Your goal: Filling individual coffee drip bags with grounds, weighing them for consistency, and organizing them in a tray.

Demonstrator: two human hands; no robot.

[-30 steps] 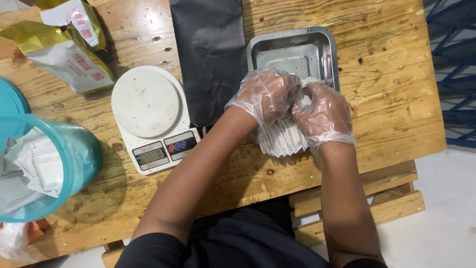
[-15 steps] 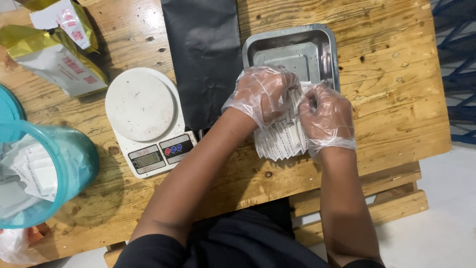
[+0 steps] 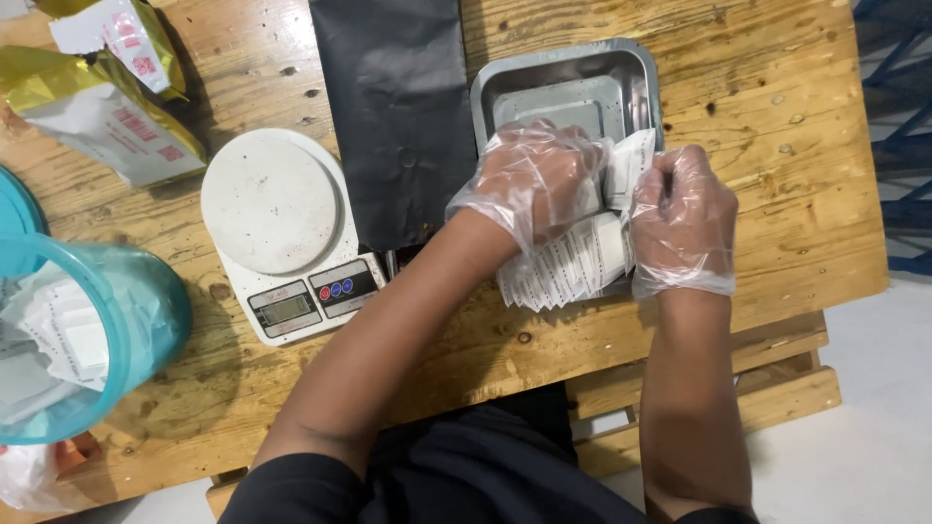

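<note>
Both hands wear thin, crinkled clear plastic gloves. The left hand (image 3: 534,180) is curled over a fanned stack of small white paper sachets (image 3: 568,267), its fingers closed on the top of the stack. The right hand (image 3: 682,218) is closed too, pinching one white sachet (image 3: 629,167) at the stack's right edge. The stack lies at the near rim of a shallow rectangular steel tray (image 3: 563,92) with rounded corners and a dull brushed sheen — the sachets spill from the tray's edge onto the worktop (image 3: 777,116), rough knotty wooden planks.

Just left of the tray lies a flat matte black pouch (image 3: 398,107), smooth and faintly creased. Beside it sits a white kitchen scale (image 3: 282,228) with a round platter and a small grey display. Near the left edge stands a translucent teal plastic tub (image 3: 126,320) holding more white sachets, and at the far left corner lie two gold foil bags (image 3: 97,97) — glossy and wrinkled, with white labels.
</note>
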